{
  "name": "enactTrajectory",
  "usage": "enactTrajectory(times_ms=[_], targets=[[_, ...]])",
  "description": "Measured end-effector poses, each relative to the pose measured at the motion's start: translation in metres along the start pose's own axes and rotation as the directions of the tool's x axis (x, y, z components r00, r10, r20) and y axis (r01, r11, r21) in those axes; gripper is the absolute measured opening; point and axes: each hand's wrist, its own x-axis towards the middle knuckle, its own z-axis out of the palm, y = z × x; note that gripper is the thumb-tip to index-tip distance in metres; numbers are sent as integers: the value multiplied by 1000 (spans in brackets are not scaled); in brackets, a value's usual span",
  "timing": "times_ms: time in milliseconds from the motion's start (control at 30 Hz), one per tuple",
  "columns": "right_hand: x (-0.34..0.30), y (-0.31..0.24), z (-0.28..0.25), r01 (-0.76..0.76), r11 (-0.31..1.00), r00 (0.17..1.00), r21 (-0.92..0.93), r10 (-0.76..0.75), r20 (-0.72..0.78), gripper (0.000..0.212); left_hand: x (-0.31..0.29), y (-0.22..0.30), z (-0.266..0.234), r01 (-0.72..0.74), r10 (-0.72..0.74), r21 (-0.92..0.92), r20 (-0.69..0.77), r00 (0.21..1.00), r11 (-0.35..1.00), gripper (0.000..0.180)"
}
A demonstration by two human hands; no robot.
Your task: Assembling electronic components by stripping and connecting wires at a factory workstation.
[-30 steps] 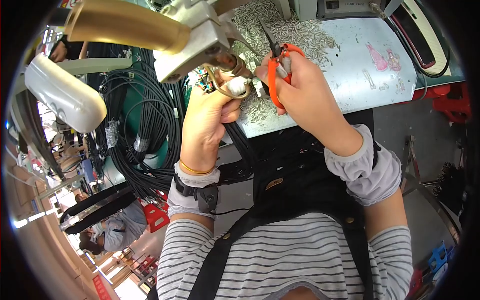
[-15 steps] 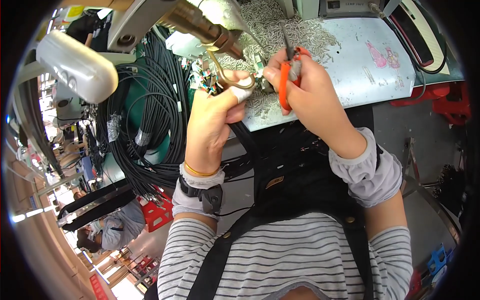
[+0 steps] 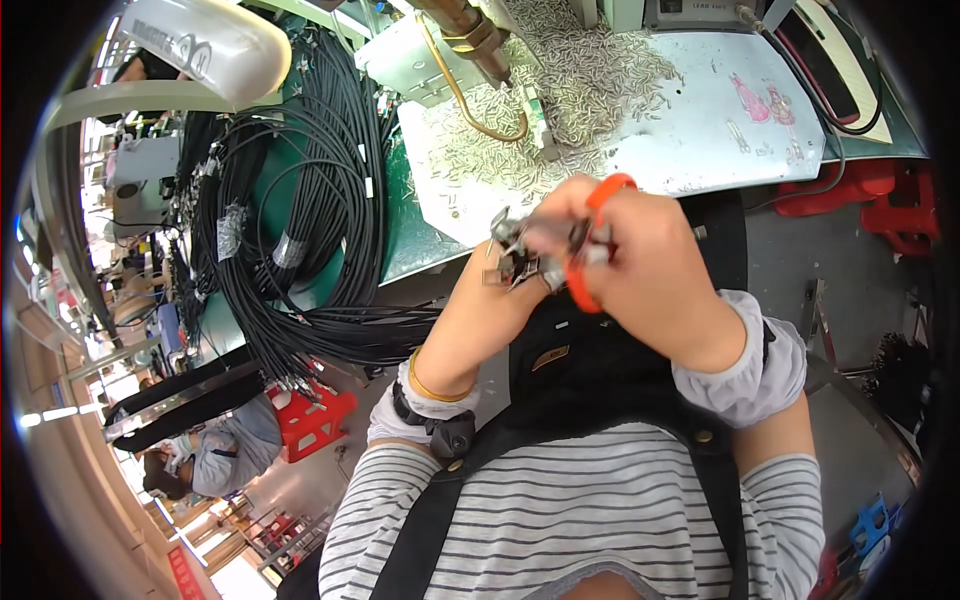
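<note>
Close to my body, in front of the black apron, my left hand (image 3: pixel 490 315) grips a cluster of small metal connector pieces (image 3: pixel 512 262); which cables they belong to is hidden. My right hand (image 3: pixel 650 265) is right beside it, closed around orange-handled scissors (image 3: pixel 615 188). Their blades are smeared by motion and covered by the fingers. The fingers of the two hands meet or overlap at the metal pieces. Beyond them, many short silvery pins (image 3: pixel 590 85) lie heaped on a white work plate (image 3: pixel 690 170).
A machine head with a brass-coloured nozzle (image 3: pixel 480 45) and a bent tube (image 3: pixel 465 110) stands over the pins. Coiled black cables (image 3: pixel 345 215) lie at left on the green tabletop (image 3: pixel 410 245). Red stools (image 3: pixel 315 420) stand below, and another person (image 3: pixel 225 455) sits far left.
Both hands have come down from under the nozzle toward my body, with the scissors still in the right. The left hand has turned, and metal pieces now show at its fingers.
</note>
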Motion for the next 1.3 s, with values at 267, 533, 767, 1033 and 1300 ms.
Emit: enactTrajectory(times_ms=[267,533,767,1033,1300], targets=[[-1,11,5,226,924,881,-308,-329,-340,23,-4,13,-8,83,-121,-531,-37,992,843,20],[-11,17,11,289,949,900,-126,-314,-303,22,-8,10,-9,-15,-61,-471,-146,987,882,22],[-13,9,9,140,980,964,141,-102,-247,19,-5,14,-6,97,-155,-498,-77,985,862,23],[-19,9,11,149,986,951,72,-123,-285,23,-12,10,2,77,-156,-494,-120,980,866,18],[-19,17,20,297,944,921,144,-244,-303,25,-13,4,10,-255,226,-69,-289,930,964,16]])
